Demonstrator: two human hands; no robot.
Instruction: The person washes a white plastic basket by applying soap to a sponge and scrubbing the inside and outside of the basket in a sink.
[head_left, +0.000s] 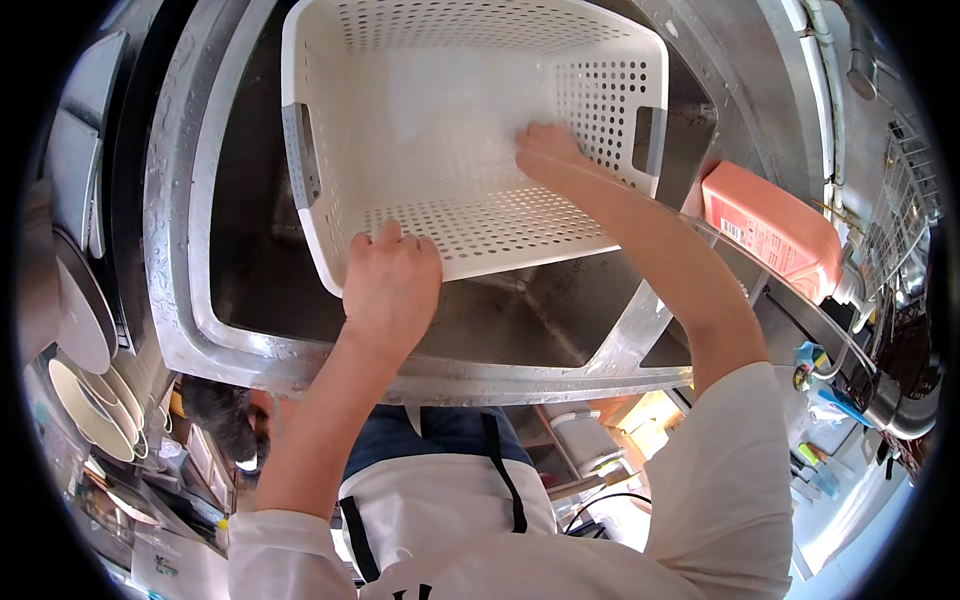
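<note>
A white perforated plastic basket (450, 97) with grey handles is tilted over a stainless steel sink basin, its open side facing me. My left hand (394, 274) grips the basket's near rim at the lower left, the fingers curled over the edge. Inside the basket, towards its right side, my right hand (550, 150) is against the bottom, with the fingers curled. Whether it holds something small cannot be made out. The bottom of the basket looks wet and shiny.
A pink plastic bottle (772, 229) lies on the sink's right side, beside the divider. The wet steel sink rim (292, 352) runs round the basin. Round lids or plates (84, 315) stand at the left. A wire rack (896, 195) is at the far right.
</note>
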